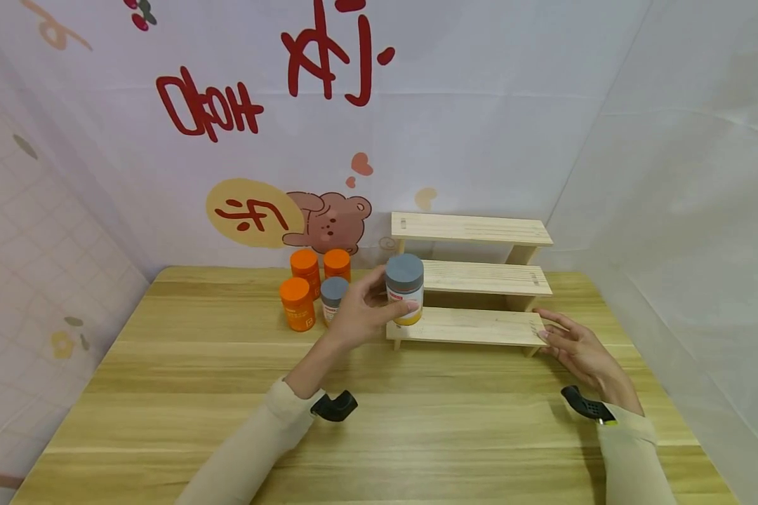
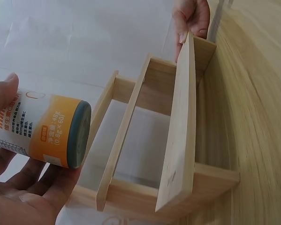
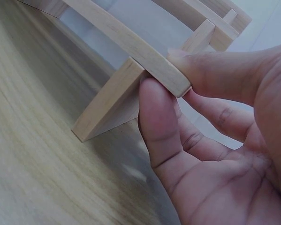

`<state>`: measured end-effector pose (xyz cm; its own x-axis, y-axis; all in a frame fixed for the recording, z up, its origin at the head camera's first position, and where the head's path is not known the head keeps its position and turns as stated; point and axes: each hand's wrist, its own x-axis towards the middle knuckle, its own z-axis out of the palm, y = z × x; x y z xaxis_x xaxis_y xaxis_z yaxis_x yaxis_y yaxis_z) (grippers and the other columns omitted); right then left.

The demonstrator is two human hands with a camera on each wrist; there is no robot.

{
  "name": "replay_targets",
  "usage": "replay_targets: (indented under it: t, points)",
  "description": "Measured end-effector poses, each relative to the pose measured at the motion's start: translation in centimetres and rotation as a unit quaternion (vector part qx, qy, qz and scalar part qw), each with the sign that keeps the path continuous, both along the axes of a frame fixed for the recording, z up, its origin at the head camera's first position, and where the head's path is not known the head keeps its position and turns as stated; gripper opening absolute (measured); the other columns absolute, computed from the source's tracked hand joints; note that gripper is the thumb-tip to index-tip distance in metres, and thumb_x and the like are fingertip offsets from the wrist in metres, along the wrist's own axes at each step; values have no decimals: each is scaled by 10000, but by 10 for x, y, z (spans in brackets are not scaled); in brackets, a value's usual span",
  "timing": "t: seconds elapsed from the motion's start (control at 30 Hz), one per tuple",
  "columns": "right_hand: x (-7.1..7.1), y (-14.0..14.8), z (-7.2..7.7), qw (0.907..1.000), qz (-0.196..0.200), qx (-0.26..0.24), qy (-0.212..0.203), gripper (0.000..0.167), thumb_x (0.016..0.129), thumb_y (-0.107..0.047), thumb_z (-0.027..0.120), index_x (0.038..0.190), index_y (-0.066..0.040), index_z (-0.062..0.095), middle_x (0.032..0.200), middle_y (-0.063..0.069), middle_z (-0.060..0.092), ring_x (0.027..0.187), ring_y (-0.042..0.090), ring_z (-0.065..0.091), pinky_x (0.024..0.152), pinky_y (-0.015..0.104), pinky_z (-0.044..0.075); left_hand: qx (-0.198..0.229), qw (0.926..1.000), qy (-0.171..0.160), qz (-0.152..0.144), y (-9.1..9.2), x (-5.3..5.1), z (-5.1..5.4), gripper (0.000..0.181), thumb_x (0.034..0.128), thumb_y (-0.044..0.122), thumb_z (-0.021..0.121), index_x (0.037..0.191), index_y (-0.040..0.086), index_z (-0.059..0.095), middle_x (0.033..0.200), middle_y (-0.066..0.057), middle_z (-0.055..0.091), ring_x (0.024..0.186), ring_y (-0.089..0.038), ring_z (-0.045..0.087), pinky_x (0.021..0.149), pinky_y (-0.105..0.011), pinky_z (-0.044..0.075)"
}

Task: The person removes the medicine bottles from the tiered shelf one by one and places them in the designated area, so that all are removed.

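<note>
A supplement jar [image 1: 406, 289] with a grey lid and a white and yellow label is gripped in my left hand [image 1: 358, 319], thumb on one side and fingers on the other. It is held up by the left end of a three-tier wooden shelf [image 1: 474, 326]. In the left wrist view the jar [image 2: 46, 129] appears sideways, apart from the boards. My right hand [image 1: 577, 351] pinches the right end of the lowest board. The right wrist view shows the thumb above that board [image 3: 131, 42] and a finger below it.
Left of the shelf stand three orange jars [image 1: 297, 305] and another grey-lidded jar [image 1: 334, 291], partly hidden by my left hand. The wooden table [image 1: 379, 428] meets a printed cloth backdrop [image 1: 480, 126] behind and a white cloth [image 1: 688, 231] at the right.
</note>
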<state>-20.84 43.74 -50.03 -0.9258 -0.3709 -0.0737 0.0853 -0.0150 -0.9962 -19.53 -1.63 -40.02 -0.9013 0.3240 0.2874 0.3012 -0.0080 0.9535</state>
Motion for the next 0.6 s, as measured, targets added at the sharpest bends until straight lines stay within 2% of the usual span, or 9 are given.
replay_targets:
  t: [0.13,0.33,0.5,0.6]
  points:
    - [1,1,1,9998,-104,148,-64,643,1073,-90,523,1628,-33,204,1179,-63,614,1010,31,630,850,209,588,16,10000,-31,76,-11,2,-1,571,887,75,789,1414,159,583,1295,-111,666,1162,-233,657,1076,-405,528]
    - [0,5,0,9997,-175,168,-94,632,1071,-92,528,1624,-43,226,1144,-60,608,979,25,627,837,204,589,8,9998,-24,174,-26,5,-5,579,887,117,800,1420,187,583,1289,-94,662,1163,-224,649,1063,-340,529]
    - [-2,3,0,9999,-43,124,-52,611,1071,-69,517,1617,-38,246,1219,-63,624,1052,29,640,858,223,588,36,9996,1,270,-37,10,-12,583,887,82,792,1426,144,578,1273,-117,659,1135,-208,647,1017,-258,539]
    - [-2,2,1,9999,-51,105,-97,619,1067,-68,526,1616,-31,242,1254,-62,632,1077,42,656,859,234,592,46,9994,-106,328,-43,13,-17,580,889,75,790,1425,123,576,1272,-121,652,1128,-194,645,999,-230,541]
